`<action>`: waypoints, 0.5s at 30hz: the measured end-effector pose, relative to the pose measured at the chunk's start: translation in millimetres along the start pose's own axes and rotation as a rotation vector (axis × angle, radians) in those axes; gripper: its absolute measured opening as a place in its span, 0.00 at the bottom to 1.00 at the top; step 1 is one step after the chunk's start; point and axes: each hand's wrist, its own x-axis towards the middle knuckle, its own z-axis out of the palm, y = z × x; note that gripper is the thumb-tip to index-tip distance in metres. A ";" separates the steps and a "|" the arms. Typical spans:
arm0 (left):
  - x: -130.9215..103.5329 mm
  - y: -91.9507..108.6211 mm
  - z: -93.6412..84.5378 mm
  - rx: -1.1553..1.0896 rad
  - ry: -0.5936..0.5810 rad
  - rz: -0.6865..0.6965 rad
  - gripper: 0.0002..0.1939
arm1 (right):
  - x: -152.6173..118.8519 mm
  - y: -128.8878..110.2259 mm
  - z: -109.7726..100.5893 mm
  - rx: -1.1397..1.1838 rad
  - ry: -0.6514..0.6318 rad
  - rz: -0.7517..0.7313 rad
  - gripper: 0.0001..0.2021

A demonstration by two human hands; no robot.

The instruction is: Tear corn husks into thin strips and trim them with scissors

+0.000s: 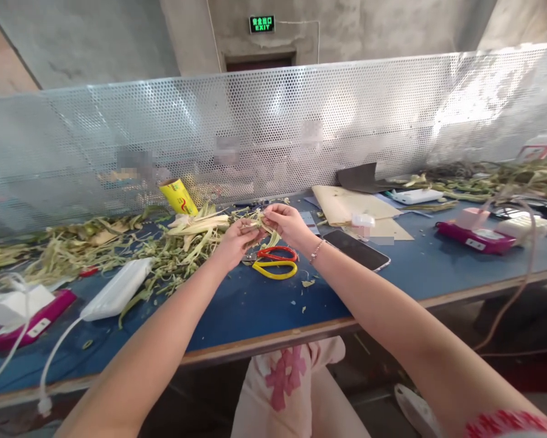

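And here, above the blue tabletop [236,316], the two hands meet at the middle of the work: the left hand [241,238] has its fingers drawn in narrow on pale green plant strips [272,235], and opposite it the right hand [284,221] pinches the same strips, thumb against fingertips, a thin bracelet [317,251] at that wrist. Those strips sit between the two hands, just beside a loose, tangled heap of dry plant pieces [177,249] that spreads off to the left. Right below the hands lie the scissors [275,266], one handle loop red, the other yellow, with the blades partly hidden. A dark-screened phone [358,249] lies near the right forearm; over on the left there's a white power bank [118,289] with its cable, and behind the heap a yellow tube [179,196] leans, tilted, by the perforated screen [273,134].
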 end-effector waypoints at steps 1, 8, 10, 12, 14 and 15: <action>0.3 -0.8 0.0 0.016 -0.013 0.021 0.14 | 0.4 0.0 -1.0 -0.010 0.013 -0.006 0.15; 6.2 -7.7 -0.3 0.115 -0.022 0.136 0.14 | 1.8 0.4 -4.1 -0.173 0.055 -0.107 0.12; 6.2 -8.3 1.9 0.081 -0.017 0.138 0.12 | 1.1 2.2 -2.6 -0.205 0.046 -0.103 0.12; 4.6 -7.7 5.4 0.048 -0.015 0.130 0.10 | 0.1 4.8 -0.8 -0.221 0.043 -0.094 0.12; 2.3 -7.3 9.1 0.044 -0.017 0.123 0.09 | -1.0 7.4 0.9 -0.235 0.053 -0.097 0.12; 1.4 -7.6 10.6 0.051 -0.017 0.117 0.08 | -1.6 8.4 1.7 -0.245 0.058 -0.101 0.12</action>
